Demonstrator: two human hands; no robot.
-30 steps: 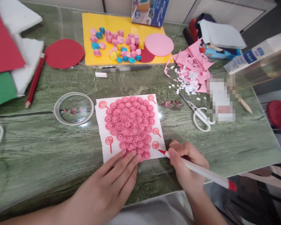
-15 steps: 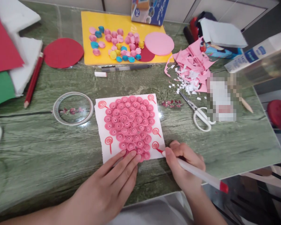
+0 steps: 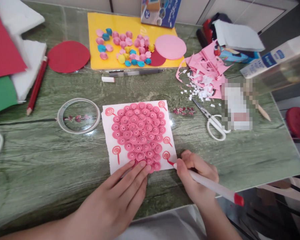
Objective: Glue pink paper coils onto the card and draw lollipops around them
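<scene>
A white card (image 3: pixel 122 160) lies on the green wood-patterned table, covered in the middle with several pink paper coils (image 3: pixel 140 125). Red swirl drawings with short stems, such as the lower right one (image 3: pixel 166 155), mark its corners and sides. My left hand (image 3: pixel 115 196) lies flat with fingers spread, its fingertips on the card's lower edge and the lowest coils. In my right hand (image 3: pixel 198 176) is a white marker (image 3: pixel 210 183) with a red end, its red tip touching the card by the lower right swirl's stem.
A tape roll (image 3: pixel 61 116) lies left of the card, white-handled scissors (image 3: pixel 216 128) to the right. Behind are a yellow sheet (image 3: pixel 97 63) with small paper pieces, a marker cap (image 3: pixel 108 79) and pink scraps (image 3: pixel 205 60). A red pencil (image 3: pixel 37 85) lies at the left.
The marker tip has moved very slightly, and the red stem under the lower right swirl looks a little longer. My left hand stays in place on the card.
</scene>
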